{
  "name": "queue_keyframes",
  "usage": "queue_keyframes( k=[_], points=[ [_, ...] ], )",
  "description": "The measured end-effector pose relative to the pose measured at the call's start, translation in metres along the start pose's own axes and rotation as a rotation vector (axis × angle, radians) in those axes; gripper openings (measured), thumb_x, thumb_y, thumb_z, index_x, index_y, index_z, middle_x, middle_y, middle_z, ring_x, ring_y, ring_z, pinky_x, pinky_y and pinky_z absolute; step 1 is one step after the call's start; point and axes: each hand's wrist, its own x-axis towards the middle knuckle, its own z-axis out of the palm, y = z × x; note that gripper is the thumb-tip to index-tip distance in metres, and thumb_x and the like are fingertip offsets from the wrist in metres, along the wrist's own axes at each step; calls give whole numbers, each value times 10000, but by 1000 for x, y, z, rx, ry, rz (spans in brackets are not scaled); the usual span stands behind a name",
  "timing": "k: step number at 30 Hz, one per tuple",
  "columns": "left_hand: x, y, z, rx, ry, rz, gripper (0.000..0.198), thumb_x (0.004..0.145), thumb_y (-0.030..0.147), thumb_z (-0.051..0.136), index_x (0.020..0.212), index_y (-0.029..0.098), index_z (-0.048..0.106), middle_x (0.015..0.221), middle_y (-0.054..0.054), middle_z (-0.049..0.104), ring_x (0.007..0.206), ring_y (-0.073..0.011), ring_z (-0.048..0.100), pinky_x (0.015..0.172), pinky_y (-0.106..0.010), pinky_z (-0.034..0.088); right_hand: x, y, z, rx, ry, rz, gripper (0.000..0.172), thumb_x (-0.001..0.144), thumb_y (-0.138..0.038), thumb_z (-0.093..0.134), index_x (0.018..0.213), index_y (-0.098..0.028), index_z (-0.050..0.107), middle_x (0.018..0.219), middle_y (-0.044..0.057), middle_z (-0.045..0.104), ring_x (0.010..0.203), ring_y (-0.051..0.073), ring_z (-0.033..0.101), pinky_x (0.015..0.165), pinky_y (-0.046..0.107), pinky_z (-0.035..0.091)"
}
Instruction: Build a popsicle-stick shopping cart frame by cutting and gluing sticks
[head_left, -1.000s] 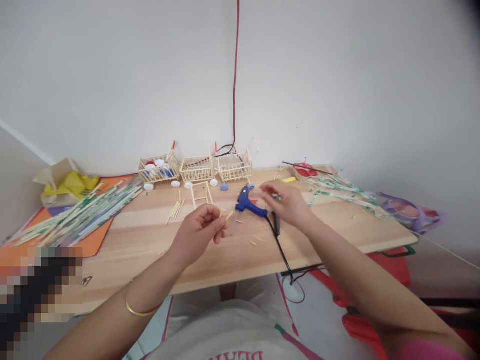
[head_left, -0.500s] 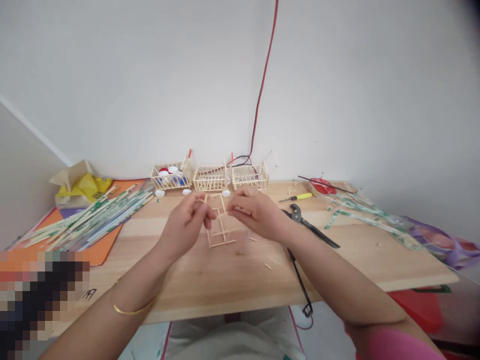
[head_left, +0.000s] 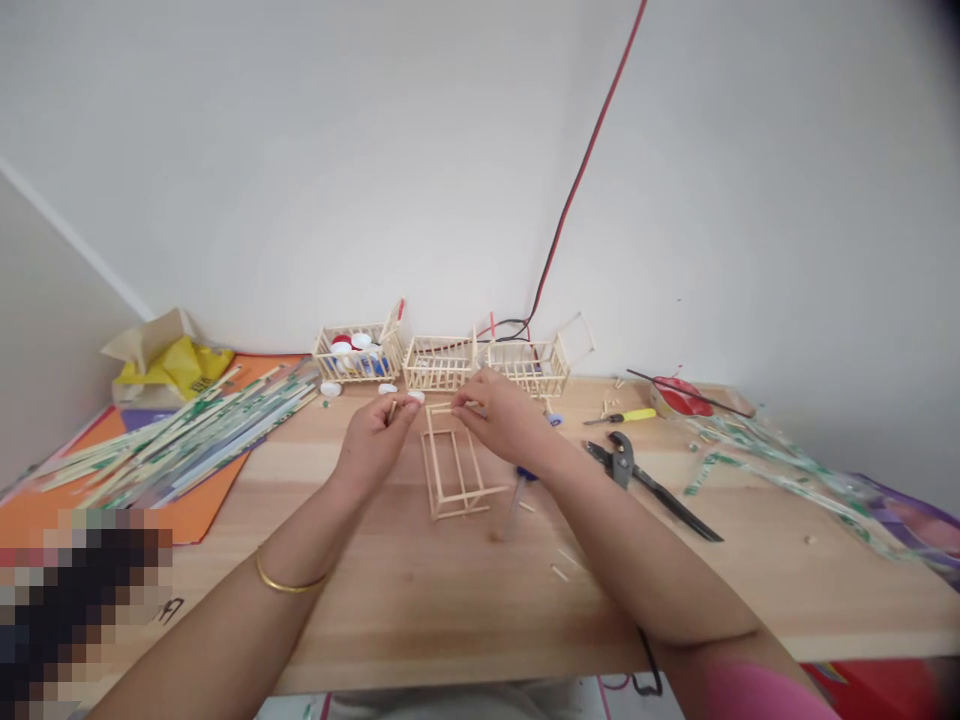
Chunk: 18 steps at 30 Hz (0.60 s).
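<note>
A small open box frame of thin wooden sticks (head_left: 442, 497) rests on the wooden table in front of me. My right hand (head_left: 499, 412) is closed in a pinch at the frame's far end, fingertips on its top corner. Just left of that end is my left hand (head_left: 375, 440), closed, thumb against the fingers. A short stick piece (head_left: 392, 411) shows between them, apart from the frame. Behind the hands stand three slatted stick carts; the left cart (head_left: 360, 355) holds red, white and blue caps, next to the middle cart (head_left: 439, 365) and right cart (head_left: 529, 368).
Pliers (head_left: 621, 460), a yellow-handled screwdriver (head_left: 634, 415) and a red bowl (head_left: 682, 397) lie to the right, near green-and-white wrappers (head_left: 795, 480). Wrapped sticks (head_left: 187, 430) cover orange sheets (head_left: 217, 500) at left, beside a yellow bag (head_left: 180, 370). Stick offcuts (head_left: 559, 572) lie nearby.
The stick frame, earlier tilted up between both hands, now sits lower on the table. My left hand has come off it to the left. The view has shifted.
</note>
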Motion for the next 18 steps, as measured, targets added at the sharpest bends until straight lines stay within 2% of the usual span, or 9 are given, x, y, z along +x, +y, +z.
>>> queue_keyframes(
  k=[5,8,13,18],
  points=[
    [-2,0,5,-131,-71,-236,377,738,530,572,740,156,615,428,96,270,362,-65,264,374,-198,201,1,1,4,-6,-20,1,87,819,-127,563,796,-149,645,842,56,555,799,150,517,727,265,383],
    [-3,4,8,-259,-131,-355,405,704,549,605,707,144,586,425,108,252,339,-45,209,355,-191,154,2,1,6,8,-21,0,88,818,-125,565,786,-148,644,830,54,550,796,150,516,715,262,381],
    [-1,9,11,-431,-213,-469,361,661,483,679,673,147,551,410,121,237,346,-25,165,355,-175,121,3,4,9,19,-20,4,101,814,-121,559,765,-159,639,797,41,535,765,149,510,698,266,371],
    [2,9,14,-551,-259,-514,296,660,392,698,648,147,532,416,120,223,353,-19,153,357,-171,98,3,7,11,69,-10,-7,112,804,-103,547,760,-158,635,795,38,544,765,142,510,700,265,367]
  ],
)
